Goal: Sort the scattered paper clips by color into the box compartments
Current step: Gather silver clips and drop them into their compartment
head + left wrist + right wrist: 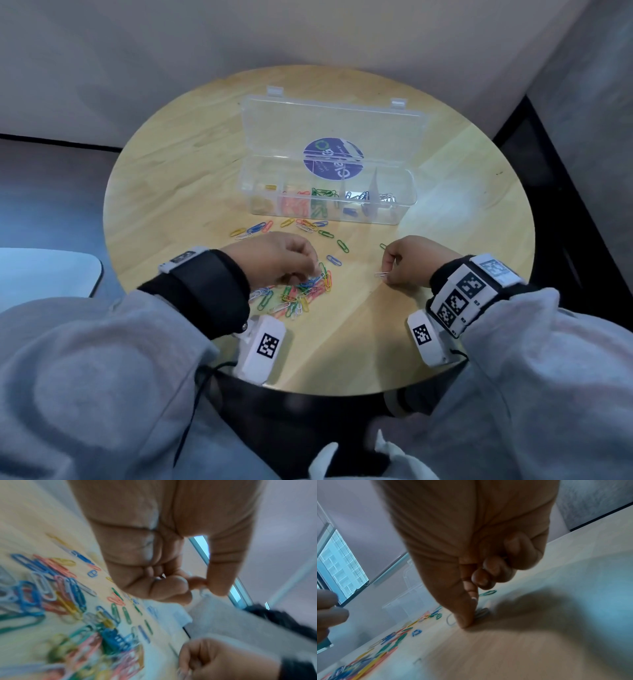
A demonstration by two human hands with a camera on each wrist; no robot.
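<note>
Head view, right hand (409,262) pinching white clip (381,274), left hand (277,257) curled, grip contents perhaps metal.

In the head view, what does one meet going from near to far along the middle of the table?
Pile of mixed paper clips → lone blue clip → loose row of clips → clear compartment box → its open lid.

A round, light wooden tabletop (164,192) stands against a pale wall (239,37), with dark floor (48,185) to its left. A pale blue-white surface (44,274) shows at the left edge, and the right wrist view shows a window (340,566).
</note>
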